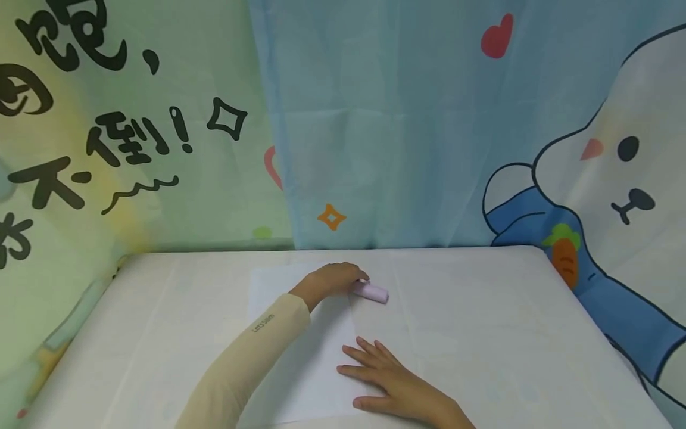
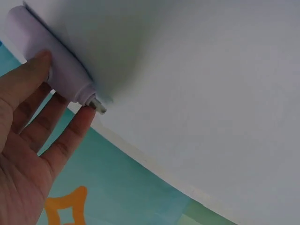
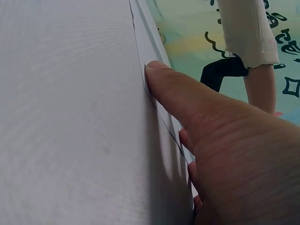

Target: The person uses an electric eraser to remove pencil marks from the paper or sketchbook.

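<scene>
A lilac, rounded tube-like tool with a narrow, shiny tip (image 2: 56, 61) lies along the white surface. My left hand (image 1: 331, 280) reaches to the far part of the sheet and holds this tool, thumb on one side and fingers on the other in the left wrist view. Its blunt end points right in the head view. Beneath the left arm is a white sheet of paper (image 1: 316, 369). With fingers spread, my right hand (image 1: 391, 381) rests at the sheet's near right edge. In the right wrist view its thumb (image 3: 161, 77) lies along the paper's edge.
The sheet lies on a table with a white cover (image 1: 482, 333). Behind the table's far edge hangs a printed curtain (image 1: 386, 149) with lettering and a cartoon animal. The left sleeve (image 1: 252, 351) crosses over the paper.
</scene>
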Demonstrator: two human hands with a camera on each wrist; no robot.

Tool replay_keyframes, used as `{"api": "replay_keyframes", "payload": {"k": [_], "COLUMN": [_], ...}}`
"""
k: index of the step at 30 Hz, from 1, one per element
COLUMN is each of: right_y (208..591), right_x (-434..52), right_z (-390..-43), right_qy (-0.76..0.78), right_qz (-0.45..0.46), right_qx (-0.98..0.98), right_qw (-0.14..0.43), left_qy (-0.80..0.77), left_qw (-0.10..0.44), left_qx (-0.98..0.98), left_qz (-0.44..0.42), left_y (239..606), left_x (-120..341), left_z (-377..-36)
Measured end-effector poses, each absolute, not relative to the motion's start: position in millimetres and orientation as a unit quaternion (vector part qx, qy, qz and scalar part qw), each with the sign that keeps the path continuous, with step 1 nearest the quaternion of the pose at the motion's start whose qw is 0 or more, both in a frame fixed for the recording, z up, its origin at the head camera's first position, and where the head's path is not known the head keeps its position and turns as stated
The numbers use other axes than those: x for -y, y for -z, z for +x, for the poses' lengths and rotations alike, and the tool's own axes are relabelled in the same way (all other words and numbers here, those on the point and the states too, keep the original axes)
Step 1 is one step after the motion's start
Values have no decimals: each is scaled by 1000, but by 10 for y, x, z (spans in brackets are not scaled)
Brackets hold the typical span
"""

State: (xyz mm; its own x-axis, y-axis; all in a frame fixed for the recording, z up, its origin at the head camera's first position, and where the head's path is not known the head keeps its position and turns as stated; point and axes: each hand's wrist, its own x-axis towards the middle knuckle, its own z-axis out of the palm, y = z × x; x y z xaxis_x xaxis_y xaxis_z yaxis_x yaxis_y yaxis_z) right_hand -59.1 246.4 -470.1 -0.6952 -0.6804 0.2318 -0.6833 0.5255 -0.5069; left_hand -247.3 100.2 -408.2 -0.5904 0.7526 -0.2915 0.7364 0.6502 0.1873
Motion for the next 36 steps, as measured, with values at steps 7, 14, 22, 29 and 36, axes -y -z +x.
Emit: {"api": "replay_keyframes", "payload": {"k": [7, 14, 22, 29, 36], "right_y": [4720, 4704, 4719, 4733, 4718], "right_x": [-2438, -2418, -2439, -2432, -2415], "right_z": [-612, -617, -613, -632, -638], "right_qy": [-291, -307, -302, -304, -324], "right_qz": [390, 385, 383, 388, 359], "right_qx": [874, 870, 873, 870, 873], "right_qw": [5, -14, -13, -4, -57], "left_qy": [51, 68, 55, -21, -165], "left_qw": [126, 115, 77, 42, 24], "left_qx": [-880, -892, -910, -921, -918], "left_qz": [456, 433, 403, 387, 360], "left_y": [4115, 4154, 4185, 4097, 4029], "left_x": [-1001, -999, -938, -794, -596], "left_z": [-2464, -2436, -2411, -2418, -2412]}}
